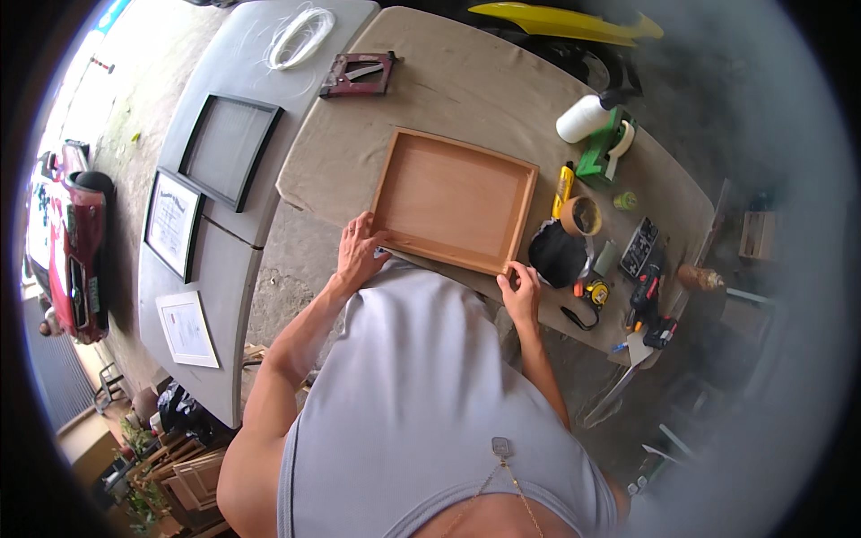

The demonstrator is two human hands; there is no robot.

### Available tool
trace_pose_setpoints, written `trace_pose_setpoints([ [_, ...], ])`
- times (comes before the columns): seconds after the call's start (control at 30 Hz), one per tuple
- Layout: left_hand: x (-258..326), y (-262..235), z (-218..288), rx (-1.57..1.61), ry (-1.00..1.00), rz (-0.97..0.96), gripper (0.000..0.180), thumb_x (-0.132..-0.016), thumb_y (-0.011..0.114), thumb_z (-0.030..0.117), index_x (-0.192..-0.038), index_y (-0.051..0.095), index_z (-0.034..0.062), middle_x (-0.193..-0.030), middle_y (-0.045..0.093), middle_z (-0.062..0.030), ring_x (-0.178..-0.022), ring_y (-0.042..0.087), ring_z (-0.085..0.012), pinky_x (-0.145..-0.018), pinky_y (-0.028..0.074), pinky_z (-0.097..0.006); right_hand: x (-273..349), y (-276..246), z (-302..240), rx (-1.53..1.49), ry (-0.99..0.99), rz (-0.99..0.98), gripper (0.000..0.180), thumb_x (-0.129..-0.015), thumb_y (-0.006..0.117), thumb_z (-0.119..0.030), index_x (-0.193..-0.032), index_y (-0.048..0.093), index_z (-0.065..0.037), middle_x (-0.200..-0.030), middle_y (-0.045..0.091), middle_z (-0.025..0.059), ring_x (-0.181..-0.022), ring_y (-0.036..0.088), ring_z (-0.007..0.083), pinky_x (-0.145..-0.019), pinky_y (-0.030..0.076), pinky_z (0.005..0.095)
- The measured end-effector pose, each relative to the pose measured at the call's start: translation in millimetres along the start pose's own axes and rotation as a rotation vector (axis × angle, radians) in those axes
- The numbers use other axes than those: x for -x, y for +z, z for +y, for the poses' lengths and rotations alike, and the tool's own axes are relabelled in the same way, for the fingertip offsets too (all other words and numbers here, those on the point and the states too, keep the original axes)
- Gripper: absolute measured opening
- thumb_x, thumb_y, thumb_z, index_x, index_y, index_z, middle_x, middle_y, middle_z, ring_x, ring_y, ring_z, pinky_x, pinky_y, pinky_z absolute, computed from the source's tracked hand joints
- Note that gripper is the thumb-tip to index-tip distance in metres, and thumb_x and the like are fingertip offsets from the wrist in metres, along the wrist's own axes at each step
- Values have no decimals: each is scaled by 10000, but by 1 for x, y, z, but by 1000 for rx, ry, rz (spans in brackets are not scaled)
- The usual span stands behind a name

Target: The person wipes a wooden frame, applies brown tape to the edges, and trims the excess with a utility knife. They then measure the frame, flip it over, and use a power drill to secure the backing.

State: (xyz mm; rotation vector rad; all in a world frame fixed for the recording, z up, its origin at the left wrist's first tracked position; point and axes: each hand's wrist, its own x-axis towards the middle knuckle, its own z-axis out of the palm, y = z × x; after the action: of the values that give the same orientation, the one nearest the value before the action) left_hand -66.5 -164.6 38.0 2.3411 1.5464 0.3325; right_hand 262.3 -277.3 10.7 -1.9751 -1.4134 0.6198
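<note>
A shallow wooden box frame (456, 199) with a smooth brown inner panel lies on the cloth-covered table, close to my body. My left hand (360, 248) grips its near left corner, fingers over the side and thumb toward the near edge. At the near right corner, my right hand (519, 285) pinches the rim between thumb and fingers. Just right of the frame lie a yellow cutter knife (562, 189), a roll of brown tape (580, 216), a black pouch-like thing (558, 255) and a yellow tape measure (595, 291).
A white bottle (582, 119), a green tape dispenser (595, 158) and a cordless drill (646, 287) stand or lie along the right side. A dark red staple gun (359, 74) lies at the far left. On the grey table are black picture frames (230, 149) and coiled white cord (300, 38).
</note>
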Motion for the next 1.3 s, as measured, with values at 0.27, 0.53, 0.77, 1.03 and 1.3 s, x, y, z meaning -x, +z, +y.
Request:
trace_pose_setpoints([
  [0.27, -1, 6, -26, -45, -13, 28, 311, -595, 777, 203, -885, 674, 165, -1190, 468, -89, -1130, 464, -284, -939, 374, -426, 2, -2, -18, 4, -16, -146, 336, -653, 748, -76, -972, 645, -56, -853, 515, 109, -858, 553, 281, -788, 465, 372],
  [0.53, -8, 2, -39, -13, 59, -1, 253, -569, 799, 247, -780, 678, 178, -1114, 504, 0, -1093, 478, -208, -929, 339, -432, -3, 4, -18, 34, -26, -77, 246, -653, 737, -40, -879, 640, -37, -827, 542, 108, -787, 570, 284, -718, 469, 369],
  [0.77, -9, 7, -40, -98, 89, -7, 286, -593, 797, 270, -836, 670, 185, -1106, 506, -6, -1091, 484, -204, -934, 331, -458, 2, 11, -10, 53, -40, -16, 233, -673, 734, -44, -878, 624, -38, -831, 531, 116, -773, 576, 295, -692, 472, 387],
  [1.03, -24, -21, -33, -95, 178, -99, 305, -565, 809, 275, -814, 668, 169, -1095, 510, -3, -1130, 452, -220, -950, 318, -459, -5, -7, -26, 86, -92, -71, 236, -684, 753, -69, -873, 617, -28, -817, 542, 113, -746, 587, 279, -658, 478, 368],
  [1.3, -100, -121, -26, 322, 356, -98, 304, -564, 840, 214, -728, 611, 103, -980, 565, -29, -1016, 522, -255, -886, 378, -407, -74, -109, -121, 74, -120, -245, 273, -734, 763, -144, -936, 627, -21, -817, 567, 81, -627, 556, 176, -578, 470, 308],
])
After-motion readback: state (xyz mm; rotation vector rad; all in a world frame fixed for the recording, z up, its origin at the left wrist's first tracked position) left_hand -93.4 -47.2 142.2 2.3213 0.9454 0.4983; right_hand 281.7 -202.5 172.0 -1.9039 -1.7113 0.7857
